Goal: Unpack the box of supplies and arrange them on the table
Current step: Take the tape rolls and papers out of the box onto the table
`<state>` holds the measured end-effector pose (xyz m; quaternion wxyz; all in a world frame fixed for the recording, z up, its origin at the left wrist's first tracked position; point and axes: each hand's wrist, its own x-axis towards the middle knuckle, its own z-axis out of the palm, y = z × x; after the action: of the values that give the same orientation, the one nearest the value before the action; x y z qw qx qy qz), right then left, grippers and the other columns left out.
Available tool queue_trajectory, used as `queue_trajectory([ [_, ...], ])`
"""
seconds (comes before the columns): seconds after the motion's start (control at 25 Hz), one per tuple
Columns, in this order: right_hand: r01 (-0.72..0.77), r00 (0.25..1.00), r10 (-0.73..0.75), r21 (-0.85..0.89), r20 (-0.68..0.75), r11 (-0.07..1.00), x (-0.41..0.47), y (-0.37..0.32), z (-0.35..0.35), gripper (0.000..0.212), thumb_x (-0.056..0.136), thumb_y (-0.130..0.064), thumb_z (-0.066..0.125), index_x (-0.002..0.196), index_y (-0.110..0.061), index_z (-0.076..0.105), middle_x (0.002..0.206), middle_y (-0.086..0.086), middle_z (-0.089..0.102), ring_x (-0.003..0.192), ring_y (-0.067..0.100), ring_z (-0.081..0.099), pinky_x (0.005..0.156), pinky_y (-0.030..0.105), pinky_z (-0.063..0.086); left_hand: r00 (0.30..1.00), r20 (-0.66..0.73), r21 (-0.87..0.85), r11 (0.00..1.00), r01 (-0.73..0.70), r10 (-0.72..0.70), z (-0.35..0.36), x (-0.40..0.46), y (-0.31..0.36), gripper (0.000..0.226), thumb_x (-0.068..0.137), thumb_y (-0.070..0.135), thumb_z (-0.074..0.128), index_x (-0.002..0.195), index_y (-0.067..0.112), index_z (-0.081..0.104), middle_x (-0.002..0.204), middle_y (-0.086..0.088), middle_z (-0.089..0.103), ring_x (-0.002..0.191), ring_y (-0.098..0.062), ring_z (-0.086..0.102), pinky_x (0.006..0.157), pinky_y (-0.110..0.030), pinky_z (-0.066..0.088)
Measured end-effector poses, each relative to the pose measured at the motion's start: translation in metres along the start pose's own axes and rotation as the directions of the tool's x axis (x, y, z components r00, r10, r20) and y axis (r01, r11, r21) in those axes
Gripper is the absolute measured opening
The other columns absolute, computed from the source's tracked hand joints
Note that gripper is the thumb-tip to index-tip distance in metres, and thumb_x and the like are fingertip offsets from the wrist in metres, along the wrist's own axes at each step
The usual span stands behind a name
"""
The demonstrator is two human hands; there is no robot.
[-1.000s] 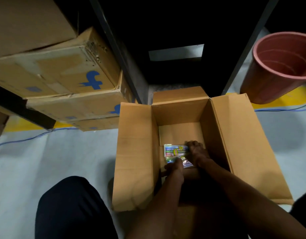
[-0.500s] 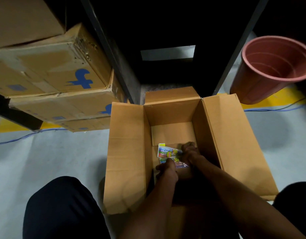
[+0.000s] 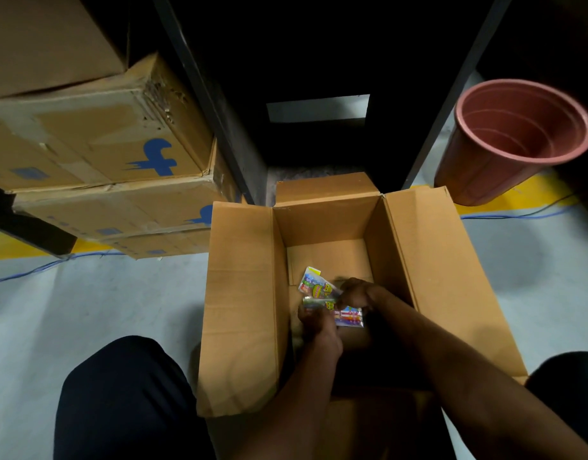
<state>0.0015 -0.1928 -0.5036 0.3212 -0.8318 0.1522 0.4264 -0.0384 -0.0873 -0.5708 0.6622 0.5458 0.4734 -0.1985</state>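
I see both forearms reaching down into the open cardboard box [image 3: 242, 293], which sits on the grey floor with its flaps folded outward. Inside the box, near its bottom, the left hand [image 3: 319, 327] curls its fingers around the near edge of the colourful packets [image 3: 322, 295], knuckles up. The right hand [image 3: 357, 292] is bent at the wrist, its fingers closed on the packets' right side. The packets lie tilted between the two hands. Left of the box stand stacked cartons [image 3: 96, 161]; beyond its right flap, a pink bucket [image 3: 518, 137].
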Motion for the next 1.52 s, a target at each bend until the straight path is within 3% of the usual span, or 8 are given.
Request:
queue_trajectory([
  [0.12,0.006,0.991,0.033,0.284,-0.133,0.959,0.004,0.003,-0.001,0.053,0.082,-0.006,0.075,0.132,-0.005,0.056,0.101,0.008,0.065,0.08,0.021,0.065,0.046,0.022,0.049,0.98,-0.01,-0.03,0.98,-0.198,0.198,0.006,-0.005,0.003,0.049,0.084,-0.01,0.056,0.11,0.032,0.059,0.127,-0.009,0.063,0.105,-0.034,0.065,0.089,-0.055,0.057],
  [0.28,0.197,0.969,-0.094,0.487,-0.227,0.851,-0.006,0.003,-0.008,0.063,0.08,0.012,0.066,0.129,-0.02,0.044,0.111,0.009,0.059,0.07,0.009,0.063,0.045,0.02,0.048,0.941,0.149,-0.032,0.953,-0.302,0.303,0.001,-0.013,0.027,0.047,0.082,-0.022,0.059,0.119,0.007,0.062,0.124,-0.028,0.064,0.094,-0.029,0.064,0.06,-0.022,0.056],
  [0.44,0.268,0.952,-0.094,0.644,-0.292,0.717,-0.005,0.002,-0.013,0.019,0.095,-0.007,0.061,0.111,-0.013,0.071,0.109,0.009,0.072,0.085,0.017,0.072,0.07,0.025,0.059,0.911,0.272,0.026,0.944,-0.329,0.31,-0.001,-0.017,0.055,0.057,0.078,-0.021,0.065,0.121,0.017,0.06,0.122,-0.02,0.066,0.096,-0.025,0.065,0.066,-0.026,0.057],
  [0.52,0.311,0.928,-0.075,0.647,-0.366,0.696,-0.005,0.002,-0.017,0.02,0.099,-0.01,0.056,0.105,-0.008,0.075,0.111,0.011,0.073,0.092,0.017,0.073,0.075,0.026,0.059,0.905,0.3,0.029,0.946,-0.324,0.301,0.003,-0.018,0.063,0.059,0.076,-0.021,0.066,0.113,0.024,0.062,0.125,-0.016,0.065,0.096,-0.023,0.066,0.074,-0.034,0.059],
  [0.68,0.349,0.888,-0.055,0.591,-0.456,0.727,-0.01,-0.001,-0.02,0.026,0.099,0.003,0.049,0.109,0.004,0.073,0.101,0.012,0.069,0.063,-0.003,0.067,0.055,0.011,0.05,0.911,0.296,-0.034,0.957,-0.289,0.286,0.006,-0.027,0.073,0.06,0.075,-0.026,0.059,0.108,0.023,0.067,0.128,-0.019,0.064,0.099,-0.028,0.065,0.067,-0.033,0.055],
  [1.0,0.262,0.944,-0.059,0.635,-0.323,0.727,-0.036,-0.007,-0.047,0.031,0.097,-0.001,0.052,0.105,-0.02,0.076,0.107,0.011,0.072,0.077,0.014,0.074,0.061,0.026,0.06,0.919,0.273,0.014,0.954,-0.298,0.283,-0.023,-0.058,0.092,0.056,0.081,-0.017,0.048,0.105,0.028,0.072,0.112,-0.009,0.071,0.095,-0.027,0.069,0.076,-0.043,0.059],
  [1.24,0.298,0.938,-0.065,0.694,-0.341,0.655,-0.141,-0.027,-0.065,0.039,0.097,0.003,0.051,0.109,-0.026,0.074,0.118,0.012,0.066,0.089,0.021,0.072,0.063,0.028,0.06,0.92,0.268,0.131,0.936,-0.328,0.285,-0.056,-0.16,0.127,0.061,0.085,-0.018,0.041,0.111,0.028,0.07,0.127,-0.011,0.067,0.111,-0.031,0.066,0.096,-0.054,0.054],
  [1.52,0.278,0.952,-0.06,0.765,-0.301,0.581,-0.318,-0.079,-0.101,0.042,0.096,0.009,0.051,0.104,-0.025,0.074,0.115,0.011,0.069,0.086,0.018,0.073,0.066,0.03,0.062,0.95,0.227,0.232,0.935,-0.268,0.216,-0.089,-0.349,0.224,0.058,0.089,-0.021,0.046,0.118,0.023,0.07,0.115,-0.003,0.068,0.1,-0.024,0.067,0.092,-0.045,0.058],
])
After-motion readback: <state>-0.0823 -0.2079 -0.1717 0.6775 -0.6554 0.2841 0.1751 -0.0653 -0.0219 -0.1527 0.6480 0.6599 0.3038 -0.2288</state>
